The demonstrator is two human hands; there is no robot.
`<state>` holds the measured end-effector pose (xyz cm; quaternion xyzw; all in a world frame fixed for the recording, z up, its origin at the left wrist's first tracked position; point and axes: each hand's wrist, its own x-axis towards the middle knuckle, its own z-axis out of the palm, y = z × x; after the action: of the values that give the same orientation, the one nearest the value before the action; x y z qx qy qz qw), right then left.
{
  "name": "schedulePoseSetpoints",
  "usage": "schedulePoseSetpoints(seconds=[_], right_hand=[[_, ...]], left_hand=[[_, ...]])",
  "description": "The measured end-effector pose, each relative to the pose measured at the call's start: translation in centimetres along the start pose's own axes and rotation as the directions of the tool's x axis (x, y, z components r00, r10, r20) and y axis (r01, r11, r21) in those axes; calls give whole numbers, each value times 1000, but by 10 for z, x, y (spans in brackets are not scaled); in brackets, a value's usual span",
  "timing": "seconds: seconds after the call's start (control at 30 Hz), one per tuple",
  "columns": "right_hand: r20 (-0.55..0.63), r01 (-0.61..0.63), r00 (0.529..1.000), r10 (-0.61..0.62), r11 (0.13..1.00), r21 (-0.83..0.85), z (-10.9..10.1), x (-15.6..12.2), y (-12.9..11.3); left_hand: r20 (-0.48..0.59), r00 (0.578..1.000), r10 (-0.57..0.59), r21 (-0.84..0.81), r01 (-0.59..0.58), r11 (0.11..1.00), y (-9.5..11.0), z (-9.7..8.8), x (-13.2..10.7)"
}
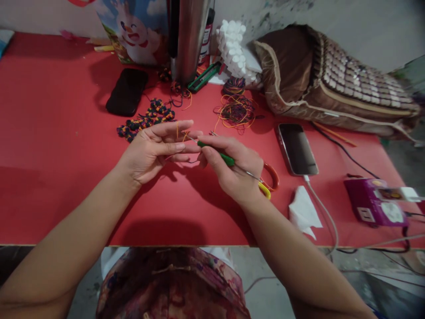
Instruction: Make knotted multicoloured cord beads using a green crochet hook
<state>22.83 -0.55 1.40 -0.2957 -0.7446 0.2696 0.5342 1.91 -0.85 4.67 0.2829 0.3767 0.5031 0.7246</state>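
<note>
My right hand grips a crochet hook with a green handle, its thin metal tip pointing left. That tip meets an orange strand of yarn looped over the index finger of my left hand. The left thumb presses toward the fingers and holds the yarn; a dark strand runs by the lower fingers. Just behind the left hand lies a bunch of small dark, orange and purple crocheted pieces. A loose tangle of multicoloured yarn lies beyond the right hand. Scissors with red and yellow handles are partly hidden under the right hand.
On the red table lie a black phone, a charging phone, a white tissue and a purple power box. A green cutter, a steel flask, a printed bag and a brown cushion stand behind.
</note>
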Motion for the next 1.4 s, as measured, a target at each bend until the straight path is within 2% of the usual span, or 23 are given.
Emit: schedulePoseSetpoints(seconds=[0.1, 0.17, 0.43, 0.57, 0.67, 0.77, 1.03, 1.2, 1.4], right_hand=[[-11, 90, 996, -94, 978, -189, 5, -3, -2], [-11, 126, 991, -133, 960, -249, 8, -5, -3], [-16, 56, 998, -61, 977, -207, 16, -11, -8], [17, 122, 992, -122, 967, -225, 19, -10, -7], [7, 135, 991, -137, 974, -183, 19, -10, -6], [-6, 81, 997, -82, 990, -112, 17, -11, -4], [-47, -66, 996, 70, 994, 84, 12, -6, 3], [-53, -63, 996, 75, 977, 205, 4, 4, 0], [25, -103, 995, 100, 978, 181, -12, 9, -4]], left_hand=[[-18, 1000, 22, -29, -22, 999, -5, 2, 1], [-29, 1000, 10, -74, -12, 997, -6, 3, 2], [-49, 990, -133, -189, 122, 974, -6, 4, 2], [-87, 988, -129, -223, 107, 969, -4, 9, 1], [-113, 984, -138, -243, 107, 964, 0, 12, -1], [-92, 982, -167, -227, 143, 963, 4, 12, -3], [-50, 989, -139, -150, 130, 980, 7, -1, -1], [-5, 986, -166, -105, 165, 981, 15, -7, -2], [73, 966, -250, -24, 252, 967, 19, -19, -2]])
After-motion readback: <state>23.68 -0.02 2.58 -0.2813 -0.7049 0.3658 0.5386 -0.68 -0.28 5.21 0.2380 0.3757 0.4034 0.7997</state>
